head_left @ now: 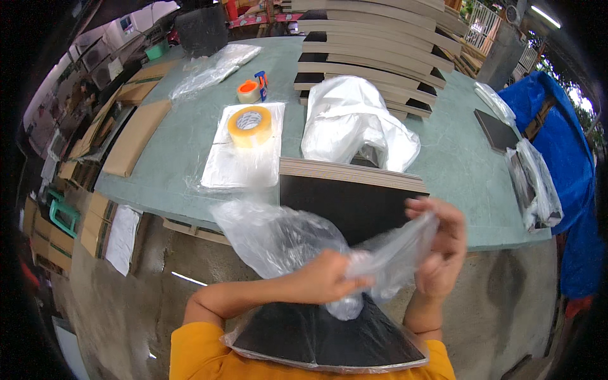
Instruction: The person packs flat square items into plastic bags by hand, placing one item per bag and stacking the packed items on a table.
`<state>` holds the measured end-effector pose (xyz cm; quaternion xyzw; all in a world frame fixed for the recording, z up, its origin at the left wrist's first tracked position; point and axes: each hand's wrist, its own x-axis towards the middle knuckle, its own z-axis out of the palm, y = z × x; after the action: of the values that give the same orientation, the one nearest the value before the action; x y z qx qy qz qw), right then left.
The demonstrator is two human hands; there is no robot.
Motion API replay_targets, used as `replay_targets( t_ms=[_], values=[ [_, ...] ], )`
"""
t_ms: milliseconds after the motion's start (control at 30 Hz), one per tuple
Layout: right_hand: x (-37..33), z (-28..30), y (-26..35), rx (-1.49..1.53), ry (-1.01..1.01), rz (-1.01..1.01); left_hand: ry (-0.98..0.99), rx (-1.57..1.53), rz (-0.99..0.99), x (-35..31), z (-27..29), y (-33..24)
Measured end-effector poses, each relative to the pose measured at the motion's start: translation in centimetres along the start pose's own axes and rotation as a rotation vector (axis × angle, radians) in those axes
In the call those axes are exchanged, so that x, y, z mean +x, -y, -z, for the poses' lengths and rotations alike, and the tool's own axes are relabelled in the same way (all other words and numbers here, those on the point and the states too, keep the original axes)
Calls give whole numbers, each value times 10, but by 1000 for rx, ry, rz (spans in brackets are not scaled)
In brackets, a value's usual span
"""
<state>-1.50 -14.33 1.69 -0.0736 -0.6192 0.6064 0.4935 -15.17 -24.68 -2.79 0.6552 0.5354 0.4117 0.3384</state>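
Note:
A clear plastic bag (386, 256) is bunched between my hands, slightly smeared by motion. My left hand (332, 275) is closed on its gathered part. Curled at the bag's right edge, my right hand (443, 244) grips the film, though some fingertips are blurred. Against my body a flat black panel (310, 332) lies inside clear plastic, which seems to be part of this bag. Just beyond my hands, a stack of black panels (354, 206) with pale edges sits at the table's near edge, partly covered by the bag.
On the green table (456, 177) lie a tape roll (249, 125) on a white packet (221, 164), a smaller tape roll with an orange core (249, 92) and white crumpled plastic (354, 120). Tall stacked panels (373, 47) stand behind. Cardboard (136, 136) lies left; blue tarp (551, 145) hangs right.

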Motion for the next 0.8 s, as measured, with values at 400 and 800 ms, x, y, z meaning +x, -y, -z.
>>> replay_targets(
  t_ms=[400,800],
  values=[
    [-53,48,-64,430,1110,-718,429,-641,-6,-1,63,-8],
    [-38,63,-26,-1409,1282,-198,612,874,383,-40,49,26]
  ],
)
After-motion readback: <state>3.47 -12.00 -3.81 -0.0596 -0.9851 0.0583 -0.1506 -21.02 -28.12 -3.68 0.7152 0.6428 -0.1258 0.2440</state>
